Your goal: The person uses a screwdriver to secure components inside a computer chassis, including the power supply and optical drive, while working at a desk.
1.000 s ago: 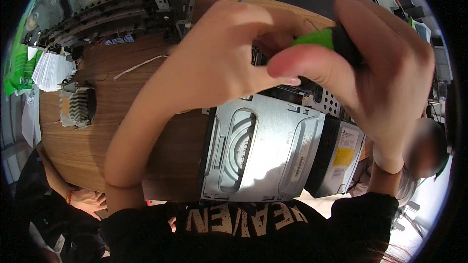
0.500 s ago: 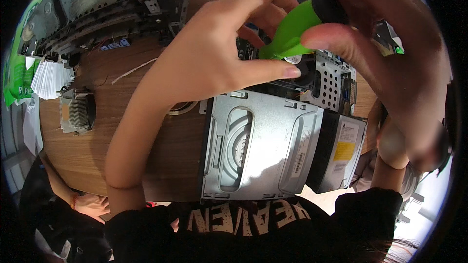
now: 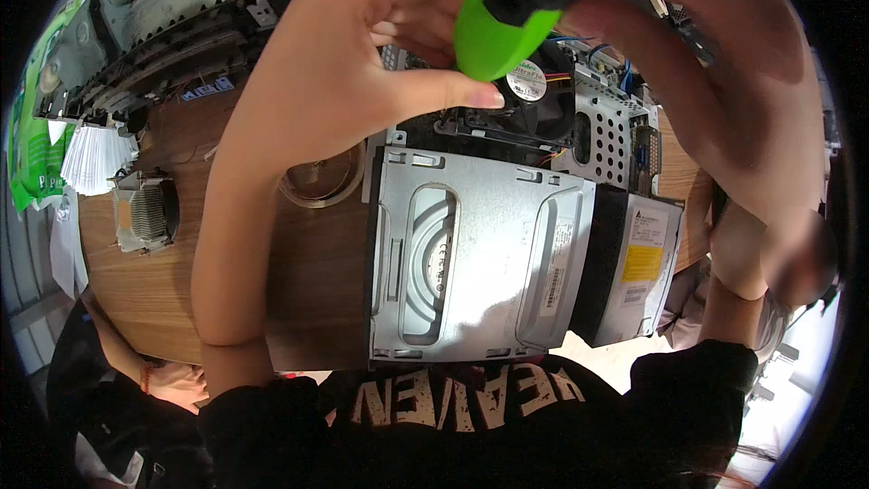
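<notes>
A stubby green-and-black screwdriver is tilted above an opened computer case, its tip hidden. My right hand holds the black end of the handle, its fingers partly cut off by the top edge. Around the lower green end, my left hand is closed, thumb in front and fingers curled behind. Just beneath lies a black cooling fan with a round silver label. Nearer to me sits a silver optical drive, with a black and silver power supply on its right.
A perforated metal bracket stands right of the fan. On the wooden table lie a finned heatsink, a ring-shaped coil and a fanned paper stack. A large grey machine part occupies the far left. Another person's hand is at lower left.
Both hands and the screwdriver have shifted left and slightly farther away. The handle's black end now leans more toward me, and more of the fan shows.
</notes>
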Demonstrator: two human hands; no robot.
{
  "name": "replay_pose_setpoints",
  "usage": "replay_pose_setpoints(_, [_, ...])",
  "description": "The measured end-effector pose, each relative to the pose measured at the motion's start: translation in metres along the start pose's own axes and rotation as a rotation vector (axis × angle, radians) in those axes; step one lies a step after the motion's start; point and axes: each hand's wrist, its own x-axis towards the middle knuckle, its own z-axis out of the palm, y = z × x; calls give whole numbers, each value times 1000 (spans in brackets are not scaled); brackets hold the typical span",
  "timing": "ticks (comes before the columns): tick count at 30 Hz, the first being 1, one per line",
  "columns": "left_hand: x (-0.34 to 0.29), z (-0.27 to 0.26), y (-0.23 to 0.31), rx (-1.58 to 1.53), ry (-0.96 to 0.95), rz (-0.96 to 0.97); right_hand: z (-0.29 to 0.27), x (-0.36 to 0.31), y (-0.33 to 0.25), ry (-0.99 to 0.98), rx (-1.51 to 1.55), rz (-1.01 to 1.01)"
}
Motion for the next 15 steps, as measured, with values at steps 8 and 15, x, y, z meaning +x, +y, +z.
replay_pose_setpoints(8, [1, -3, 7, 104, -64, 20, 11, 1, -7, 27, -60, -5])
replay_pose_setpoints(15, [-4, -6, 6, 38, -75, -33, 9, 4, -14, 71, -49, -45])
